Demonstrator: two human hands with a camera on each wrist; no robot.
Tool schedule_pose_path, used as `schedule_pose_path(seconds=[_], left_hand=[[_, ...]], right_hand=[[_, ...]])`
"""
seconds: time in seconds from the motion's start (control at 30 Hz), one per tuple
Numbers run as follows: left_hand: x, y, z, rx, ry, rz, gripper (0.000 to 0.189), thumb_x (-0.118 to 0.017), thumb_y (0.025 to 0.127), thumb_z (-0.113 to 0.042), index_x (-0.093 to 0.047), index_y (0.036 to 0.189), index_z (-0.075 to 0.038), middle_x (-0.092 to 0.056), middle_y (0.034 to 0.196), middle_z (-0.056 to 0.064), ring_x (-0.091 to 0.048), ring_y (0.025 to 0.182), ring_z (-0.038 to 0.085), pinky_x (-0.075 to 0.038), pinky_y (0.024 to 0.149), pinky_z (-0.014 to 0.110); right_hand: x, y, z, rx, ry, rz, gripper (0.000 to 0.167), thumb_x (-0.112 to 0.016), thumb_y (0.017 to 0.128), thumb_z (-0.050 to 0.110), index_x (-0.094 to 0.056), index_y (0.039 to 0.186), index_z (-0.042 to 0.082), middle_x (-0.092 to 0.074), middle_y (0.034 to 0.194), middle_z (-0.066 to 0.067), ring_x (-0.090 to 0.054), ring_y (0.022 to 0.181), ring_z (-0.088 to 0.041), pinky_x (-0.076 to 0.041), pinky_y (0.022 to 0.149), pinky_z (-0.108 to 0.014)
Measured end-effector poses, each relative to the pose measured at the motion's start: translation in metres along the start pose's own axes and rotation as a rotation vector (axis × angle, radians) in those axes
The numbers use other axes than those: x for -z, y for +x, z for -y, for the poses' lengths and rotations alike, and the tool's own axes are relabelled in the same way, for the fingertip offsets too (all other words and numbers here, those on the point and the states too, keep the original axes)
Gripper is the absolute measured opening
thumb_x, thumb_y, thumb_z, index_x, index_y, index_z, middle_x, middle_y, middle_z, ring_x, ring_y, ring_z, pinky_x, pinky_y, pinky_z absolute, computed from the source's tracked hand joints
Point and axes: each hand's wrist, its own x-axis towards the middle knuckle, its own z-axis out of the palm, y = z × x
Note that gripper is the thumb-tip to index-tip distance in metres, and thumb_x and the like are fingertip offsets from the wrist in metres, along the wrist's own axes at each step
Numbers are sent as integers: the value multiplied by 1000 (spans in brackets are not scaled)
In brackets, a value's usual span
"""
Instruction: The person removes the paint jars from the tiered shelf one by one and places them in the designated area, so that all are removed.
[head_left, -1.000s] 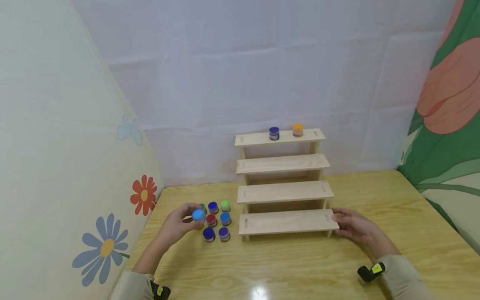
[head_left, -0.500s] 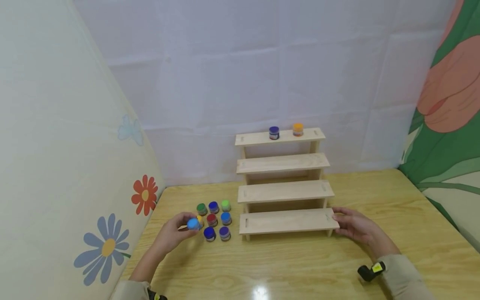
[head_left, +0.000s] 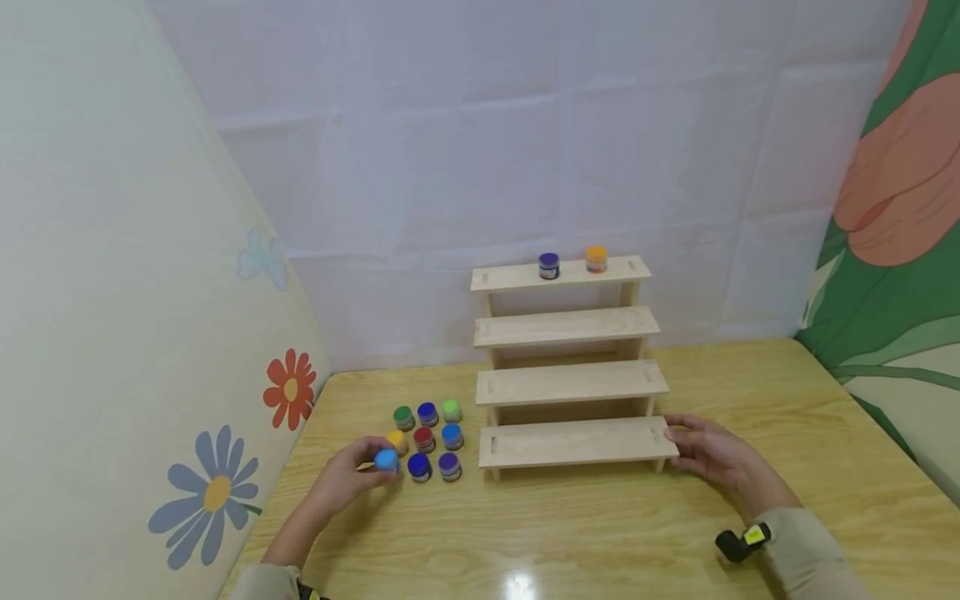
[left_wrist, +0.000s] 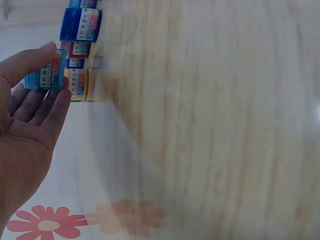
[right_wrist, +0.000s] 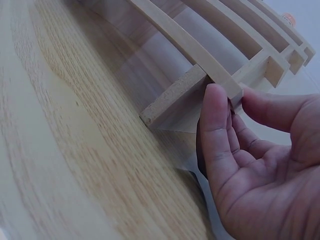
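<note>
My left hand (head_left: 347,479) pinches a light-blue paint jar (left_wrist: 47,72) between thumb and fingers, low over the table at the near left corner of a group of jars. A yellow jar (head_left: 397,442) is right behind it, and a dark-blue jar (head_left: 420,467) is just to its right. My right hand (head_left: 711,452) grips the right end of the lowest step of a four-tier wooden stand (head_left: 577,443); the right wrist view shows thumb and fingers on either side of the board's end (right_wrist: 227,87).
Beyond these stand green (head_left: 403,417), red (head_left: 423,439), purple (head_left: 449,467) and several other jars. On the stand's top step are a purple-lidded jar (head_left: 549,266) and an orange jar (head_left: 596,259). A flowered panel (head_left: 217,333) borders the table (head_left: 600,533) on the left.
The left hand has drawn the light-blue jar toward the near left and lowered it beside the group, uncovering the green and yellow jars. The right hand has stayed on the step.
</note>
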Motion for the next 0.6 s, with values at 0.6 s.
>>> schedule_pose_path(seconds=[0.6], left_hand=[[-6,7,13,74,72,-17,33,-80,87,-10,-68,118,-12,-67,123,9,-61,114,30,-50,99,55]], right_hand=[[-1,1,1,-12,-13,-13,54,-54,105,10,-29,151,-1,-69,105,-1,-67,91,-12,-59,75,-25]])
